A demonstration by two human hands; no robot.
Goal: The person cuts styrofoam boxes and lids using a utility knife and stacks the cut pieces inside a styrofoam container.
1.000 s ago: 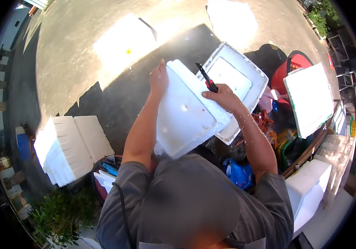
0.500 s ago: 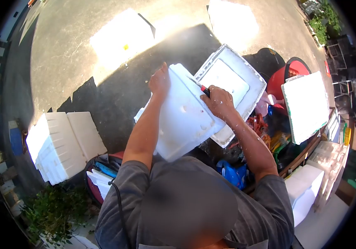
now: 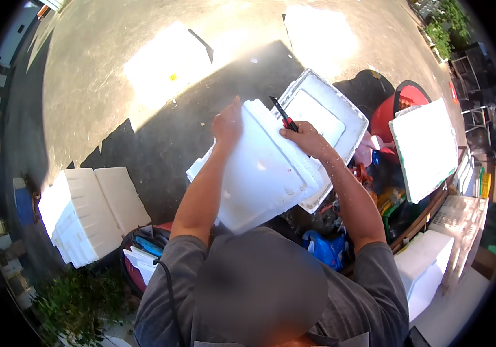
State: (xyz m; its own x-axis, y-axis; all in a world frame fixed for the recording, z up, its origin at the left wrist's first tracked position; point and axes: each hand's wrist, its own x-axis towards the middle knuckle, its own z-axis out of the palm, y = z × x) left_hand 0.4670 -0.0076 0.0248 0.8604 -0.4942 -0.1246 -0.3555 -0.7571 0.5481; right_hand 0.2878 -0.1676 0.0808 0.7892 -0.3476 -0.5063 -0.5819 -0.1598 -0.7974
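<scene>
Where paved ground [image 3: 80,87] stretches outdoors, partly in glaring sun and partly in shadow, a tilted white foam piece [image 3: 262,179] sits before a person in a grey shirt [image 3: 369,295], just left of a foam tray [image 3: 314,115]. The left arm reaches forward, its hand [image 3: 229,122] gripping the piece's far left edge; the right hand [image 3: 306,139] is closed around a red-and-black utility knife [image 3: 287,120], blade pointing away from the body.

The partly shaded ground [image 3: 86,81] bears a yellow-marked white piece [image 3: 164,61] and another white piece [image 3: 323,37].
</scene>
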